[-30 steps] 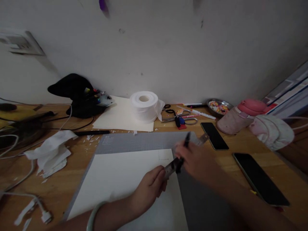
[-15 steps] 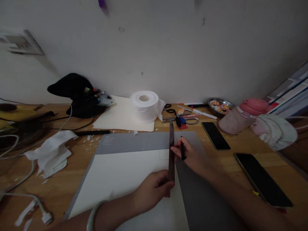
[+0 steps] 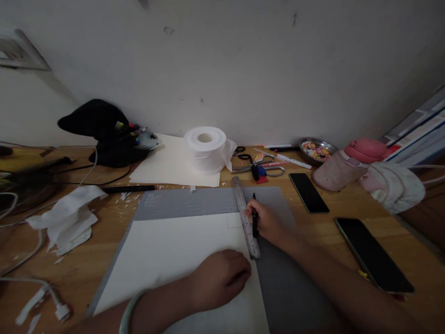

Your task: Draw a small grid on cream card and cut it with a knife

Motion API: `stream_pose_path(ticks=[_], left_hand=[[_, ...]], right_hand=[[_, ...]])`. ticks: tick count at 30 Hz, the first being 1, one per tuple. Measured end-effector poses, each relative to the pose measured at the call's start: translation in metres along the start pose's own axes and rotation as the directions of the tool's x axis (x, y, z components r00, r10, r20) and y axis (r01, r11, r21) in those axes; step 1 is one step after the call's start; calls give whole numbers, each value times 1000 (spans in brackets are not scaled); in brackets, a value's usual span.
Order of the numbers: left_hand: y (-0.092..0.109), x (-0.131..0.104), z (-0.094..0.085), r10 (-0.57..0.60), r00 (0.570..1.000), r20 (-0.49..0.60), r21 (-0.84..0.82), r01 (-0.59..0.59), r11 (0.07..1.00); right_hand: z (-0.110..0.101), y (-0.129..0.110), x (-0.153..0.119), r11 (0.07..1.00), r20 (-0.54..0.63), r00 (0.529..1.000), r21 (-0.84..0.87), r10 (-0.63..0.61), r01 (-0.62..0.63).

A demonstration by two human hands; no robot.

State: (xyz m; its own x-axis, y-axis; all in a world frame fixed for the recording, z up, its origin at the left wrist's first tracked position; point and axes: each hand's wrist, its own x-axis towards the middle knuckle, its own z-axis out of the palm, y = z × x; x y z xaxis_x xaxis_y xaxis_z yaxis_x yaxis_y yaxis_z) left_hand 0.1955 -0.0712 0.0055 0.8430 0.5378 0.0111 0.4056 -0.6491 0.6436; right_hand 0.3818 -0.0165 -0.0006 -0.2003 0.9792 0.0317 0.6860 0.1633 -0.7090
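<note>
A large white sheet [image 3: 174,246] lies on a grey mat [image 3: 191,199], with a small rectangle drawn near its upper right corner. Along the sheet's right edge runs a clear ruler [image 3: 245,218], slightly slanted. My right hand [image 3: 266,222] is closed round a black pen [image 3: 255,218], its fingertips touching the ruler. The pen stands over the ruler's right side. My left hand [image 3: 222,278] rests on the sheet, just left of the ruler's near end, its fingers curled together with nothing visible in them.
Behind the mat are a paper roll [image 3: 205,150], spare sheets [image 3: 163,167], scissors [image 3: 269,170] and a metal bowl [image 3: 316,150]. Two phones [image 3: 308,192] and a pink bottle [image 3: 340,169] are at the right. Crumpled tissue [image 3: 69,215] and cables lie left.
My left hand has let go of the ruler. The ruler, earlier seen edge-on and dark, now shows its face and slants along the sheet's edge. The whole view has shifted slightly.
</note>
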Motion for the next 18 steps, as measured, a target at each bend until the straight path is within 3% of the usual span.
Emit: stream_pose_path(ticks=[5, 18], left_hand=[[0, 0, -3, 29, 999, 26, 14, -29, 999], [-6, 0, -10, 73, 993, 92, -77, -66, 995]], right_hand=[[-3, -14, 0, 997, 32, 999, -71, 36, -33], [-1, -4, 4, 999, 71, 997, -50, 8, -5]])
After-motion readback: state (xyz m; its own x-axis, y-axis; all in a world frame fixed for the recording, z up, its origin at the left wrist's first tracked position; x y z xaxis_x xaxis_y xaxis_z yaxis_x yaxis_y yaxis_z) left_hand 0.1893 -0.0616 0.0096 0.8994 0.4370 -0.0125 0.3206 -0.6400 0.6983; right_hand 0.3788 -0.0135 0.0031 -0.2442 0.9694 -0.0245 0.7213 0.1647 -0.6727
